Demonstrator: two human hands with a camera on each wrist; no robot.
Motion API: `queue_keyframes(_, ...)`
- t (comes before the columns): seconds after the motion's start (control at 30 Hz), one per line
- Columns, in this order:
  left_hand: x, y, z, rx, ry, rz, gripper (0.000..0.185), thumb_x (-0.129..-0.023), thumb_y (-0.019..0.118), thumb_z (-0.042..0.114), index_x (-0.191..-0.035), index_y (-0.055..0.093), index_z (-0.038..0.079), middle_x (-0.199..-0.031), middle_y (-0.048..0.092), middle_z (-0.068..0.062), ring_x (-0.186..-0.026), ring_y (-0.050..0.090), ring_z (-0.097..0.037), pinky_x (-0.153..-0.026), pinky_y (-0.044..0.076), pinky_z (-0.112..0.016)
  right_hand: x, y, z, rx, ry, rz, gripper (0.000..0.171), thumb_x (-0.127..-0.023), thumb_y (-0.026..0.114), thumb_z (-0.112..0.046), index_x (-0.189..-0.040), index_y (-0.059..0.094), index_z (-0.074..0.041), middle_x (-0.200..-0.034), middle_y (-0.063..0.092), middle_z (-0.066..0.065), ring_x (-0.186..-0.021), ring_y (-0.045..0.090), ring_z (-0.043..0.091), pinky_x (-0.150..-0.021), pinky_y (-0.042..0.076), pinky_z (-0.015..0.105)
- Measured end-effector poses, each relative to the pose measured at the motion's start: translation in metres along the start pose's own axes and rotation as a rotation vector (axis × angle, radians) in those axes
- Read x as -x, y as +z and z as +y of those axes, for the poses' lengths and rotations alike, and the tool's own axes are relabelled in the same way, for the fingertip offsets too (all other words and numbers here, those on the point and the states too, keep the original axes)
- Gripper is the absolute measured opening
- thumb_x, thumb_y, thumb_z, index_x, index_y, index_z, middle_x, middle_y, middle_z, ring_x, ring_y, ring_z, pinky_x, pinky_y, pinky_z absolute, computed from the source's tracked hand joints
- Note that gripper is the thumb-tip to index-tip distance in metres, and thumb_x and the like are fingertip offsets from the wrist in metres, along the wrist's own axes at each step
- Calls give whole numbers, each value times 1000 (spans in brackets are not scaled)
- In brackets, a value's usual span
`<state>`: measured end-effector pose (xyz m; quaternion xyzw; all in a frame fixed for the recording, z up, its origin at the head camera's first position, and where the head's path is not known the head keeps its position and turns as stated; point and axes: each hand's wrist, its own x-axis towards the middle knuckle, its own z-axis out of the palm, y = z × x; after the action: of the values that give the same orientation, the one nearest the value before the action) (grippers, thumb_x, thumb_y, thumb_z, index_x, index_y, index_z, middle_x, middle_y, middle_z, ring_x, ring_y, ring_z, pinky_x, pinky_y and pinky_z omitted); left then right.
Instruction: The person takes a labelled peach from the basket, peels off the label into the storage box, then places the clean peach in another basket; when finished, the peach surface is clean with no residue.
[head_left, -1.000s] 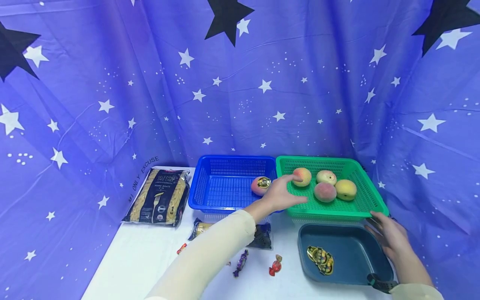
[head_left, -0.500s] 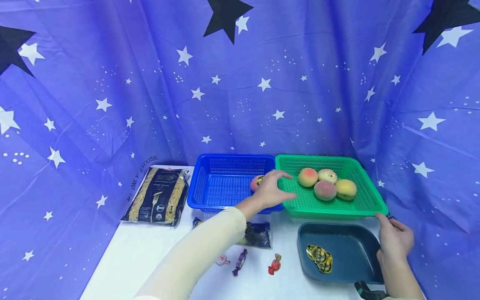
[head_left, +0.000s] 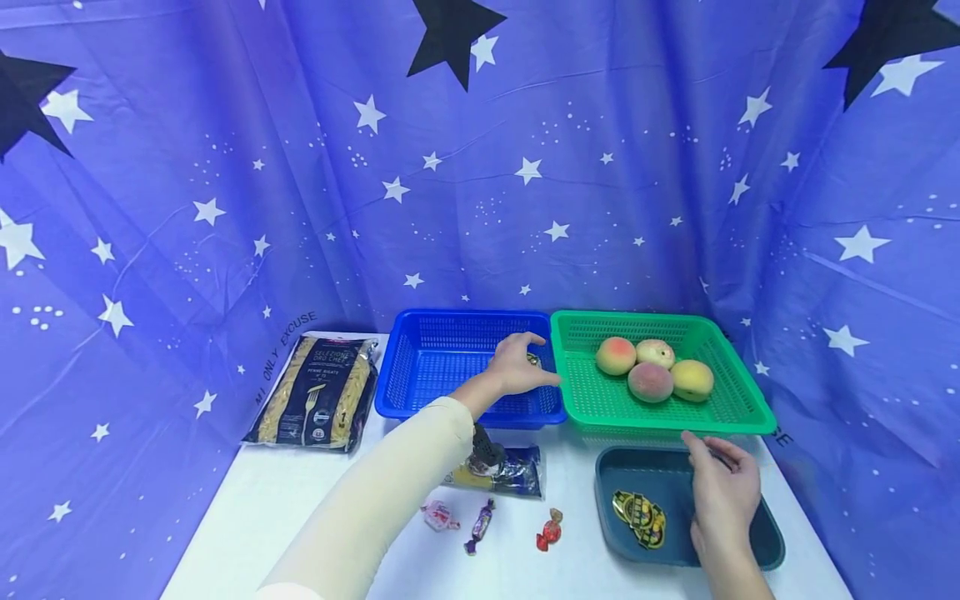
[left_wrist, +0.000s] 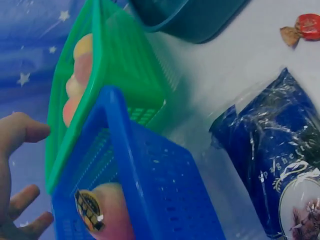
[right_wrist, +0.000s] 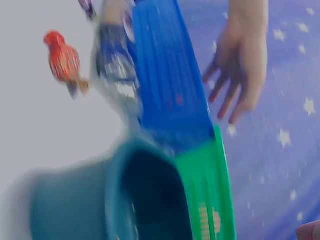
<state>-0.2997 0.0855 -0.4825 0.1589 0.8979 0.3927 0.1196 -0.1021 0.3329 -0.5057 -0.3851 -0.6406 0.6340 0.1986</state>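
Fingers of your left hand [head_left: 517,367] spread loose over peach [left_wrist: 107,212] in blue basket [head_left: 420,375], gripping nothing; right hand [head_left: 722,492] fingers relaxed above dark tray [head_left: 757,542], empty too.
Risks: left sleeve hangs low over tabletop [head_left: 270,517]; dragging back could sweep spaghetti pack [head_left: 502,473] and candies [head_left: 480,525]. Knocking blue basket wall could shove green basket [head_left: 600,408], roll four peaches [head_left: 651,367].
Around: pasta bag [head_left: 318,392] far left, well apart. Gold wrapper [head_left: 639,517] in tray, just beside right hand.
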Motion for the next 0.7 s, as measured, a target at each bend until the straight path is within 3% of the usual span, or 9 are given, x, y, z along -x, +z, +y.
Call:
queue_keyframes(0.1,-5,-3,-6,37,-60,-5,77,-88,90,40,-156,59,24,-174,46,-6,-163,37,-33,-130,43,-55,19,14,4,-10,-9,-63,38,-102,81,-43,-127,56,-29,-124,57,-8,-107,60,4,-91,48,14)
queue_keyframes(0.23,-9,-8,-12,206,-119,-22,77,-86,90,31,-156,60,19,-167,53,-12,-144,56,-27,-122,51,-46,44,32,13,-64,-11,-147,36,-104,79,-35,-129,57,-21,-120,64,-8,-105,67,5,-90,55,12)
queue_keyframes(0.37,-9,-12,-15,347,-169,-43,76,-87,87,24,-157,57,13,-162,56,-16,-134,61,-23,-122,52,-42,66,52,22,-164,-20,-216,33,-108,74,-21,-134,58,-8,-112,70,-11,-102,73,4,-93,62,16)
queue_keyframes(0.43,-9,-13,-15,384,-191,-32,73,-88,85,23,-155,58,10,-158,59,-17,-135,61,-26,-121,53,-45,75,60,25,-212,-17,-248,34,-109,72,-17,-136,58,-3,-111,72,-12,-103,73,3,-95,64,19)
queue_keyframes(0.57,-8,-12,-15,434,-264,-5,70,-89,86,28,-151,60,8,-156,61,-16,-143,60,-35,-119,52,-62,85,75,29,-251,8,-310,39,-110,72,-18,-142,57,-1,-115,72,-14,-108,71,1,-98,62,17)
queue_keyframes(0.7,-10,-8,-14,470,-345,10,70,-89,87,31,-149,61,6,-156,61,-16,-146,59,-37,-118,50,-71,88,86,30,-246,28,-377,50,-111,69,-20,-153,51,1,-128,68,-10,-117,67,-1,-104,58,15)
